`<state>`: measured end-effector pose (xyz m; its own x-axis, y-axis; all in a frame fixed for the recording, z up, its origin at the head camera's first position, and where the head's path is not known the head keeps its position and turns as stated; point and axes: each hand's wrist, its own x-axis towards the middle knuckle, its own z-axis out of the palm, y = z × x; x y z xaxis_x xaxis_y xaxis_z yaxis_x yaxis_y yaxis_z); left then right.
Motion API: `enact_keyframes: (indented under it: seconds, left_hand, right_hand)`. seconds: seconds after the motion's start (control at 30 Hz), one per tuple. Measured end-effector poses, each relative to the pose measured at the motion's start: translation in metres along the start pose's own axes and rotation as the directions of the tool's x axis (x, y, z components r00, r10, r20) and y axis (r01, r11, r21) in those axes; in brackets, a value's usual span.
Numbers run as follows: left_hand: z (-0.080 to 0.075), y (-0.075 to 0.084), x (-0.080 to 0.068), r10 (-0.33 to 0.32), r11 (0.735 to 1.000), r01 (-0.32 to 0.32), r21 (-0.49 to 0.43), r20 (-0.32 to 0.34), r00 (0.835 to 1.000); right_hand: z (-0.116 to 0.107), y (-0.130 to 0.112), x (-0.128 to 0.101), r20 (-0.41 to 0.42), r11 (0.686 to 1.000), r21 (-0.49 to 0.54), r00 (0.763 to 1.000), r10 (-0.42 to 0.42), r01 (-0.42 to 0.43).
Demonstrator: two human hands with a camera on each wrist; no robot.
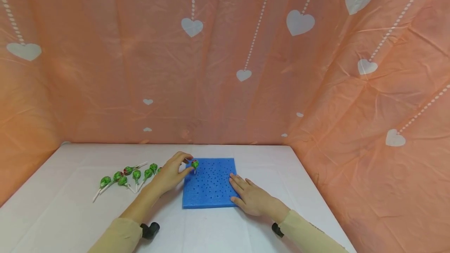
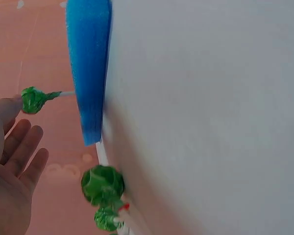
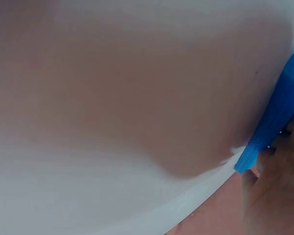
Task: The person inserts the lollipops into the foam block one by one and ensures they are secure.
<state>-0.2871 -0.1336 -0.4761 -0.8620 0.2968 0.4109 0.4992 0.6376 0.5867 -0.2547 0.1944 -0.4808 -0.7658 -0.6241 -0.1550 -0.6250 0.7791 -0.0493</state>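
My left hand [image 1: 171, 175] touches a green lollipop [image 1: 195, 164] standing upright in the far-left corner of the blue foam board [image 1: 211, 190], fingers relaxed and open. My right hand [image 1: 251, 197] presses flat, fingers straight, on the board's near-right edge; more lollipops [image 1: 123, 177] lie left on the table [image 1: 70, 214].

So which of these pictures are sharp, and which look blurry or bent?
Head view: evenly lit and sharp, though the pink curtain bows outward like a fisheye. Left wrist view: the foam pad and lollipop are clear enough, slightly soft. Right wrist view: mostly a blurred, shadowed table.
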Motion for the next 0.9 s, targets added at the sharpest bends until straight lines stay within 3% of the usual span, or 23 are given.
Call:
enact_keyframes:
  seconds: [0.2,0.43,0.6,0.77,0.9]
  left_hand:
    - [-0.014,-0.001,-0.010,0.018,0.998,-0.016,0.068,-0.036,0.999]
    - [-0.031,-0.008,-0.024,0.012,0.995,-0.012,0.101,0.001,1.000]
    - [-0.042,-0.011,-0.034,-0.035,0.989,0.027,0.145,0.052,0.998]
    - [-0.051,-0.012,-0.042,-0.133,0.980,0.110,0.163,0.137,0.981]
    - [-0.055,-0.012,-0.047,-0.121,0.977,0.083,0.196,0.192,0.974]
  right_hand:
    - [-0.001,0.000,0.000,0.001,1.000,0.001,1.000,-0.006,0.006]
    - [-0.003,-0.001,-0.002,0.000,1.000,0.006,1.000,-0.008,0.008]
    - [-0.001,-0.001,-0.001,-0.002,1.000,0.007,1.000,-0.007,0.007]
    - [-0.002,-0.001,-0.002,-0.006,1.000,0.011,1.000,-0.006,0.006]
    - [-0.004,-0.002,-0.002,-0.011,1.000,0.013,1.000,-0.011,0.011]
